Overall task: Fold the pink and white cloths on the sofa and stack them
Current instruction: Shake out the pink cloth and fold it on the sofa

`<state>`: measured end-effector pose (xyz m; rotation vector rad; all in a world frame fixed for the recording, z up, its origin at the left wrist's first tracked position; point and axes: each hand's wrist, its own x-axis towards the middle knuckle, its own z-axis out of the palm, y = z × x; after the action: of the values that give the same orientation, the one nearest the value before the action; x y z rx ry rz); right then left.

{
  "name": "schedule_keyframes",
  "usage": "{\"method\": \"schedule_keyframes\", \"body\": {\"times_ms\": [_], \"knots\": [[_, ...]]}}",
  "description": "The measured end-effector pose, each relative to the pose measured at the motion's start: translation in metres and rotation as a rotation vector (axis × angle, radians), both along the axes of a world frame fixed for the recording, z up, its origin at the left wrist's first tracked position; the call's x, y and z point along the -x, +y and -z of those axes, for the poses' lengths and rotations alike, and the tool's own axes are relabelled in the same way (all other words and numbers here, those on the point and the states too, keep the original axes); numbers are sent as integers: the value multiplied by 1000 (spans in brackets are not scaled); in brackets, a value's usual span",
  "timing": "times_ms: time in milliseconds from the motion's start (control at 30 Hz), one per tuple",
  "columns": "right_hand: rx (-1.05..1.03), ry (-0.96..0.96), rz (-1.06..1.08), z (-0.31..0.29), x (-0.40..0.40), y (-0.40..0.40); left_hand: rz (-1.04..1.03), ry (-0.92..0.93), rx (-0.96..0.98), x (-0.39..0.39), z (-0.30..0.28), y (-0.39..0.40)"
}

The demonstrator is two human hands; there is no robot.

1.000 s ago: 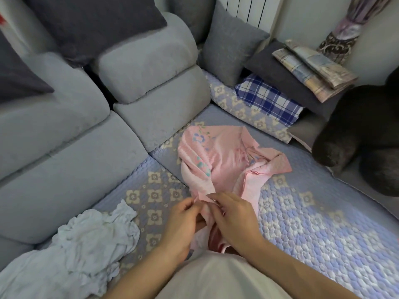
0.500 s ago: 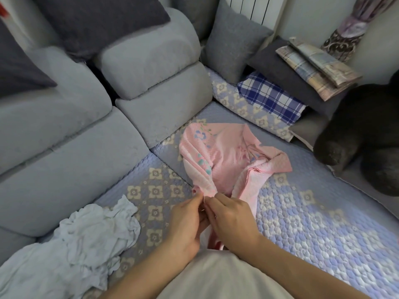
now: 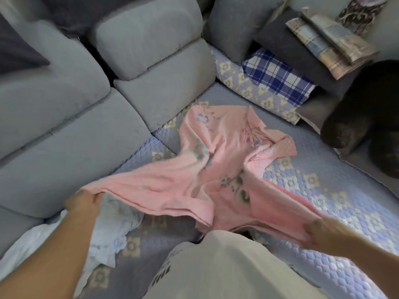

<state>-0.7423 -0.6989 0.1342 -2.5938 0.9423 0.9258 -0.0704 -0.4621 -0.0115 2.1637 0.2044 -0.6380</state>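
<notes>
Both hands, left hand (image 3: pixel 83 200) and right hand (image 3: pixel 321 230), are clamping fingers on the pink cloth (image 3: pixel 218 160), spreading it beside the white cloth (image 3: pixel 112 229); flattening likely comes next.

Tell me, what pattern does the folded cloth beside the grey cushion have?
The folded checked cloth has a blue and white plaid pattern, seen in the head view.

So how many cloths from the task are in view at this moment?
2. The pink cloth is stretched across the quilted sofa cover, held at opposite ends by the left hand and right hand. The white cloth lies crumpled at lower left, partly hidden by the left arm.
</notes>
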Motion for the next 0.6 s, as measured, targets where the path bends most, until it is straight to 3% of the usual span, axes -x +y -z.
{"method": "schedule_keyframes", "body": {"times_ms": [67, 100, 133, 233, 300, 400, 500, 600], "knots": [[117, 100, 13, 16, 34, 2, -146, -16, 170, 25, -62, 11], [133, 175, 14, 12, 35, 9, -291, 152, 425, 42, -88, 5], [147, 227, 7, 13, 32, 17, -327, 201, 552, 50, -101, -8], [78, 405, 214, 18, 9, 31, -231, 274, 492, 68, -105, -31], [68, 311, 274, 26, -21, 33, -77, 268, 421, 81, -95, -47], [65, 95, 338, 35, -79, 29, -17, 334, 493, 117, -117, -77], [82, -163, 398, 28, -136, 26, -17, 337, 641, 146, -160, -107], [28, -291, 361, 18, -184, 27, 24, 339, 854, 161, -222, -128]]}}
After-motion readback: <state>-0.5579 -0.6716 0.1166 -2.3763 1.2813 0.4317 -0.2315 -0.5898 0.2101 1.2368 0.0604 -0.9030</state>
